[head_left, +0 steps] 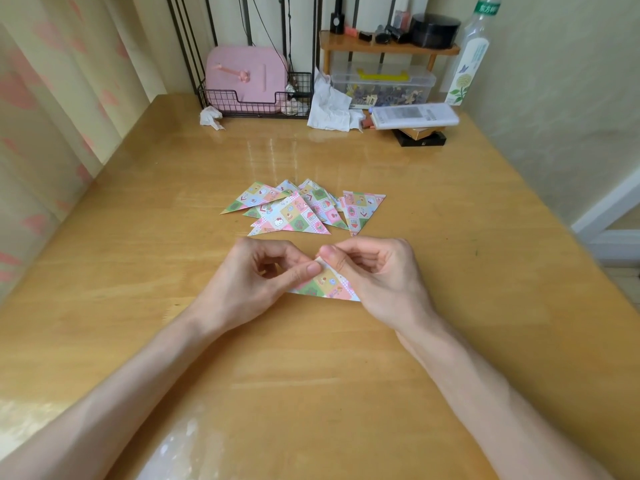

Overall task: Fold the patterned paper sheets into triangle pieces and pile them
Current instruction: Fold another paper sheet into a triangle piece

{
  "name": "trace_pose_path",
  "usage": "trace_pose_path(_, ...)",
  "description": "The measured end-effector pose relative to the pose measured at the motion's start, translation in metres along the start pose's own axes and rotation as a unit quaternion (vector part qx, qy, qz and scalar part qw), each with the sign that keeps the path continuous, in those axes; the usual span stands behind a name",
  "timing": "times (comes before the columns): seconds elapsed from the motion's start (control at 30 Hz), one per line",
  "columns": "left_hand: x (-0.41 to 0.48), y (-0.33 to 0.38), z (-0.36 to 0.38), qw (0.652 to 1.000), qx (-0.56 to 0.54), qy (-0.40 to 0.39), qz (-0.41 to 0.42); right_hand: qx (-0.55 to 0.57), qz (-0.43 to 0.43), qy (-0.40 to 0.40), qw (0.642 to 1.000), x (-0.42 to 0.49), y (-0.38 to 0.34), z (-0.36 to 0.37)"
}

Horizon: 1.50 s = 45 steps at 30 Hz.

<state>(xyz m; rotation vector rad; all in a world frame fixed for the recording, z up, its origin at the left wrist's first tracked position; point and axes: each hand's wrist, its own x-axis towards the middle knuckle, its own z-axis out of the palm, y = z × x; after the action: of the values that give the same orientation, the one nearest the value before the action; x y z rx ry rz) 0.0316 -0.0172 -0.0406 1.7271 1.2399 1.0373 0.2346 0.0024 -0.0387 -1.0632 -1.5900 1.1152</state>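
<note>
Our left hand [256, 271] and right hand [377, 271] pinch the paper [325, 284] at its tip, likely squaring the fold; triangles [298, 209] lie piled beyond.

Wooden table [311, 375]: folded triangles [294, 211], perhaps tissues [211, 117]

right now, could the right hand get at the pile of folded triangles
Probably yes. The pile lies just beyond the right hand on the table, nothing between them. But that hand and the left hand are pinching a folded sheet, so it would need to let go first.
</note>
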Motion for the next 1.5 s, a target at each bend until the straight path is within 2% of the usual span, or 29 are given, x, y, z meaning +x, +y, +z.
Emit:
trace_pose_path(0.17, 0.001, -0.005, -0.001, 1.000, 0.006, 0.006, -0.011, 0.033, 0.024, 0.017, 0.999, 0.000, -0.002, -0.002)
trace_pose_path(0.27, 0.002, -0.007, -0.002, 1.000, 0.002, 0.029, 0.005, 0.071, 0.082, -0.032, 0.994, 0.000, -0.005, -0.003)
trace_pose_path(0.4, 0.003, -0.007, -0.002, 0.998, -0.018, 0.054, 0.013, 0.018, 0.115, -0.086, 0.989, -0.002, -0.006, -0.008)
trace_pose_path(0.53, 0.003, -0.007, -0.001, 0.998, -0.048, 0.023, 0.015, 0.025, 0.101, -0.068, 0.992, -0.001, -0.006, -0.009)
trace_pose_path(0.67, 0.002, -0.008, -0.003, 0.999, -0.015, -0.031, -0.003, 0.024, 0.116, -0.059, 0.991, 0.000, -0.006, -0.010)
trace_pose_path(0.97, 0.002, -0.011, -0.008, 0.999, -0.025, -0.031, -0.009, 0.027, 0.120, -0.080, 0.989, -0.001, -0.006, -0.011)
trace_pose_path(1.17, 0.004, -0.011, -0.009, 0.998, -0.035, -0.046, -0.005, 0.023, 0.082, -0.085, 0.993, 0.000, -0.006, -0.012)
trace_pose_path(1.37, 0.004, -0.011, -0.011, 0.999, -0.032, -0.022, 0.001, 0.025, 0.098, -0.090, 0.991, -0.001, -0.006, -0.011)
trace_pose_path(1.5, 0.003, -0.012, -0.011, 0.999, -0.037, -0.040, -0.005, 0.020, 0.091, -0.096, 0.991, 0.000, -0.005, -0.009)
